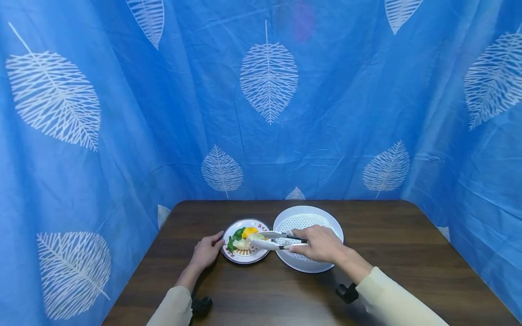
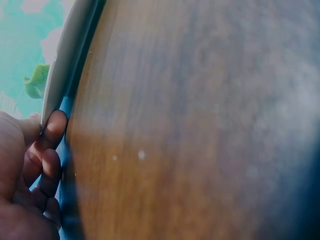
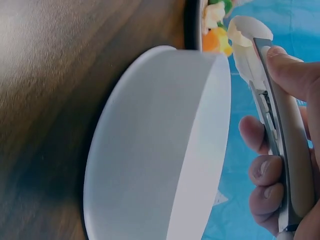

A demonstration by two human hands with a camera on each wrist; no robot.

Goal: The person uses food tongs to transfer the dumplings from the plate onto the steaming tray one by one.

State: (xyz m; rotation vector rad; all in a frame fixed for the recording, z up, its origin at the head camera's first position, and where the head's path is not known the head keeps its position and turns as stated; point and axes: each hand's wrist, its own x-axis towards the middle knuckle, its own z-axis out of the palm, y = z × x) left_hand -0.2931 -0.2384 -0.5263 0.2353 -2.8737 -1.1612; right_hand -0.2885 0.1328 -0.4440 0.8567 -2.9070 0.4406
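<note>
My left hand (image 1: 207,250) pinches the left rim of a small white plate (image 1: 248,260), thumb above and fingers beneath, as the left wrist view shows. On the plate lie green leafy pieces (image 1: 232,243), a yellow piece (image 1: 249,232) and pale lumps (image 1: 241,244). My right hand (image 1: 322,243) grips a pair of tongs (image 1: 281,246) with dark and light handles and whitish heads. The tong heads reach left over the plate's right side. A pale piece shows between them; whether they squeeze it I cannot tell.
A round white basin with a perforated strainer (image 1: 302,221) inside stands right of the plate, under my right hand and the tongs. Both dishes sit on a dark wooden table (image 1: 391,253). Blue leaf-patterned curtain (image 1: 318,113) hangs behind and at both sides.
</note>
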